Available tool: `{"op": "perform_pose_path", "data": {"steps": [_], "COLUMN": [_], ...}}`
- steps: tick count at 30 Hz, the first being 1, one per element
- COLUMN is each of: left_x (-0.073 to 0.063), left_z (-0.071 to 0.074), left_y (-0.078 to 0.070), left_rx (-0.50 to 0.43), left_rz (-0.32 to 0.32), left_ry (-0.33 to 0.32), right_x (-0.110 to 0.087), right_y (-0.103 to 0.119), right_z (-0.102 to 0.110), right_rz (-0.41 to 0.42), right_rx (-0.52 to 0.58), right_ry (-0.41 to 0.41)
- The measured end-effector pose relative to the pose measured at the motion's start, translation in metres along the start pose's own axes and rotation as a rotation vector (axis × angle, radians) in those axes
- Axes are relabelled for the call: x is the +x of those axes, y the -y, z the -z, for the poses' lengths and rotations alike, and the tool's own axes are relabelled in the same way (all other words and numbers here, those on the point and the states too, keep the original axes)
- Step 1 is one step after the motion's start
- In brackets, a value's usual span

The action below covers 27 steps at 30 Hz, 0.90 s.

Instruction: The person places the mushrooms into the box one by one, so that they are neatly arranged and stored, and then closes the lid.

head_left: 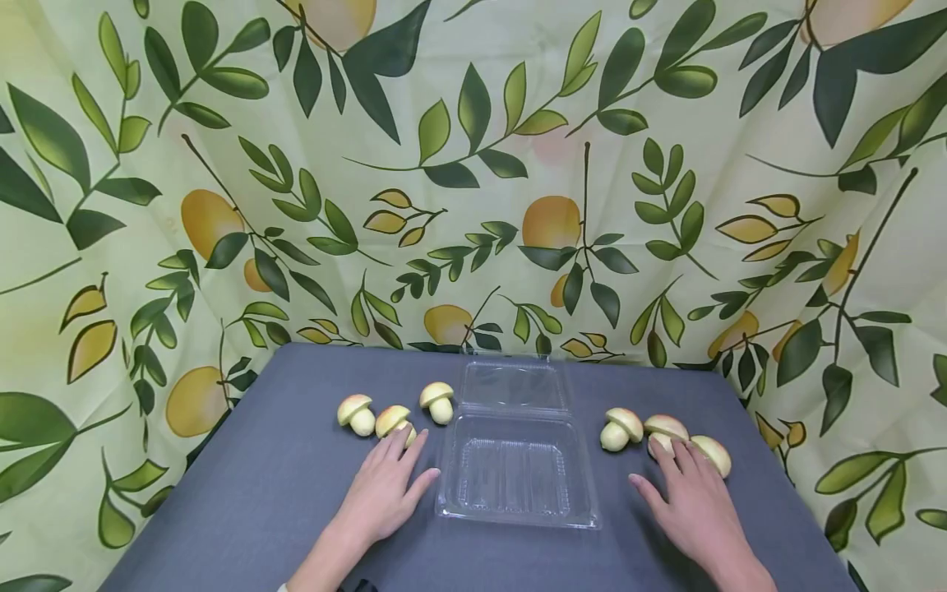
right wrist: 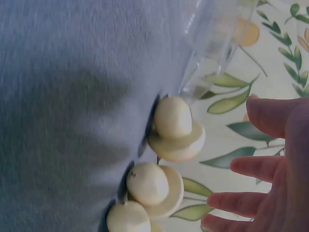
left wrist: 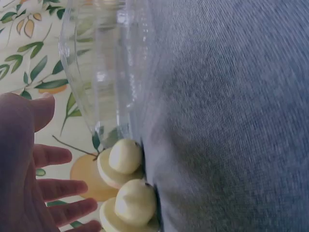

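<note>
Three toy mushrooms with pale stems and yellow-red caps lie left of a clear plastic box: a leftmost mushroom (head_left: 354,413), a middle mushroom (head_left: 392,419) and one mushroom (head_left: 437,403) beside the box. My left hand (head_left: 379,496) is at the middle one, its fingers extended and holding nothing. To the right sit three more: a near-box mushroom (head_left: 621,428), a second mushroom (head_left: 666,427) and an outer mushroom (head_left: 713,455). Over the latter two reaches my right hand (head_left: 691,503), fingers extended, partly hiding them. In both wrist views the visible fingers appear apart from the mushrooms.
The clear plastic box (head_left: 445,493) stands mid-table, its hinged lid (head_left: 515,388) folded back towards the rear edge. A dark grey-blue cloth (head_left: 244,493) covers the table. Behind and at the sides hangs a curtain (head_left: 473,205) printed with leaves and fruit.
</note>
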<state>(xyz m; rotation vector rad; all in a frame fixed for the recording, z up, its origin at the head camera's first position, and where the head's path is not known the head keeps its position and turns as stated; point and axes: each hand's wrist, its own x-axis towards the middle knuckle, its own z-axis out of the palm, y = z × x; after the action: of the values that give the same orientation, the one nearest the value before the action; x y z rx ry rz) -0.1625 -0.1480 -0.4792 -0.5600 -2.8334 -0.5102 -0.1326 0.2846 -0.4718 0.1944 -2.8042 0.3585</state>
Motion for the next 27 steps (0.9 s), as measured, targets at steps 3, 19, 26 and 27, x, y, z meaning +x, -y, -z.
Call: {"op": "perform_pose_path", "data": {"steps": [3, 19, 26, 27], "left_x": [0.002, 0.013, 0.019, 0.02], "left_z": [-0.002, -0.009, -0.012, -0.013], "left_y": [-0.002, -0.008, -0.006, -0.006], "left_rx": [-0.04, -0.327, -0.468, -0.49], "left_rz": [0.009, 0.04, 0.049, 0.052], "left_ry": [0.019, 0.066, 0.12, 0.13], "right_x": [0.002, 0.011, 0.013, 0.014], "right_y": [-0.008, -0.035, -0.048, -0.05], "right_z": [0.004, 0.026, 0.024, 0.024], "right_rz": [0.011, -0.104, -0.142, -0.151], "right_rx": [-0.003, 0.007, 0.043, 0.049], "right_ry": [-0.045, 0.033, 0.026, 0.029]}}
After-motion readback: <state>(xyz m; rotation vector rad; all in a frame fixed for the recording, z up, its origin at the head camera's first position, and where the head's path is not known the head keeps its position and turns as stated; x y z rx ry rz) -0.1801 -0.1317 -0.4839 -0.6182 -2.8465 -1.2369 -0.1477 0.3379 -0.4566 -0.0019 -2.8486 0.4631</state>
